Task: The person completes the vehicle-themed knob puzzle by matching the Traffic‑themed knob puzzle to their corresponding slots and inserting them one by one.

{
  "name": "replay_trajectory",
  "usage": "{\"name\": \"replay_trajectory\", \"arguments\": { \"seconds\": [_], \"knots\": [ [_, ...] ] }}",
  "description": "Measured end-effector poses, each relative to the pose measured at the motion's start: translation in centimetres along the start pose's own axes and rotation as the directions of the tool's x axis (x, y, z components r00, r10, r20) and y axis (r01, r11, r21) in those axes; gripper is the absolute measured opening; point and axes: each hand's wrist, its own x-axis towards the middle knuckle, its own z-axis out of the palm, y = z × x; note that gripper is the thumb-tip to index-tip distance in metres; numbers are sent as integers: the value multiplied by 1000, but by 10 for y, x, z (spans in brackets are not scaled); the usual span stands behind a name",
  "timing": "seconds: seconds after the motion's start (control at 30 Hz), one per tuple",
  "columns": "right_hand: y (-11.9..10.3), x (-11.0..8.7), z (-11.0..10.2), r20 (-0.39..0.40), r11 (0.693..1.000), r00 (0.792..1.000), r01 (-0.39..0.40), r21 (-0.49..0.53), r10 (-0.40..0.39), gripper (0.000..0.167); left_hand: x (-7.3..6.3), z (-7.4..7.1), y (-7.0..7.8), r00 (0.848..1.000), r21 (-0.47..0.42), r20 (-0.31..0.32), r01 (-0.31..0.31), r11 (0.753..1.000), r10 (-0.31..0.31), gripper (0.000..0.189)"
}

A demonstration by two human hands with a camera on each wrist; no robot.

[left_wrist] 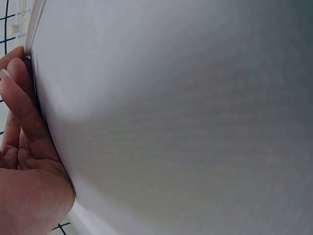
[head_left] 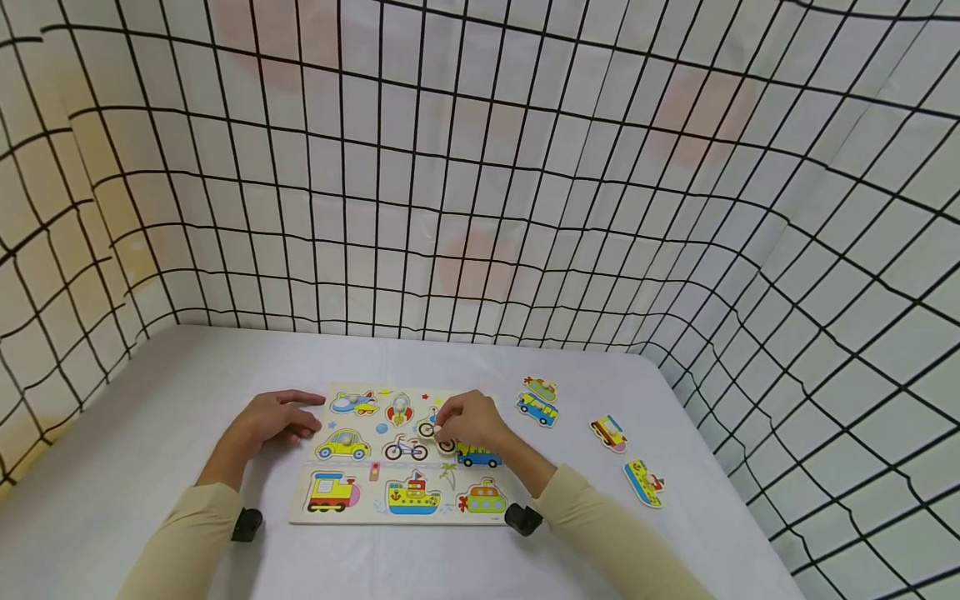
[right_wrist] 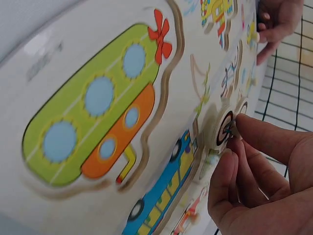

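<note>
My right hand (head_left: 474, 421) pinches a bicycle puzzle piece (right_wrist: 224, 129) between thumb and fingers, tilted over the right part of the puzzle board (head_left: 298, 515). Just left of it is a bicycle picture (head_left: 406, 451) on the board. A blue bus picture (head_left: 480, 456) lies partly behind the right hand. At the board's left edge my left hand (head_left: 276, 417) rests with its fingers spread loosely, holding nothing. The plane (head_left: 354, 403), rocket (head_left: 399, 410) and car (head_left: 343, 445) sit in the board's upper and left areas. Along the bottom run a train, a ship and a submarine picture (head_left: 483, 498).
Right of the board lie loose pieces: a submarine (head_left: 540, 387), a bus (head_left: 537, 410), a train (head_left: 609, 434) and a ship (head_left: 643, 483). The white table (head_left: 390, 558) is bounded at the back and sides by black netting (head_left: 480, 200) over pale sheets.
</note>
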Motion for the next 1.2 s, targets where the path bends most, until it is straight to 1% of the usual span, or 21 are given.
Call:
{"name": "replay_trajectory", "arguments": {
  "seconds": [0.2, 0.37, 0.57, 0.8, 0.93, 1.03, 1.2],
  "knots": [
    [-10, -1, 15, 35, 997, 997, 69, 22, -69, 8, -1, 0, 2, 1000, 1, 8, -9, 1000, 9, 59],
    [-17, -2, 26, 45, 996, 996, 82, 29, -83, 8, -3, 2, 4, 1000, -4, 8, -9, 1000, 9, 58],
    [-25, 1, 33, 63, 998, 996, 57, 38, -59, 10, -7, 1, 6, 1000, 0, -1, -14, 1000, 14, 58],
    [-32, 0, 37, 88, 999, 995, 31, 45, -35, 11, -4, 0, 4, 1000, -8, 0, -13, 1000, 13, 58],
    [-35, 0, 38, 113, 1000, 994, 9, 24, -12, 12, -3, 0, 3, 1000, -14, 1, -10, 1000, 11, 58],
    [-36, 0, 39, 112, 1000, 994, 6, 3, -7, 12, -3, -1, 3, 1000, -13, 4, -19, 1000, 19, 58],
    [-37, -1, 38, 94, 1000, 995, 22, -23, -19, 13, -3, 0, 2, 1000, -12, 7, -25, 1000, 25, 58]
  ]
}}
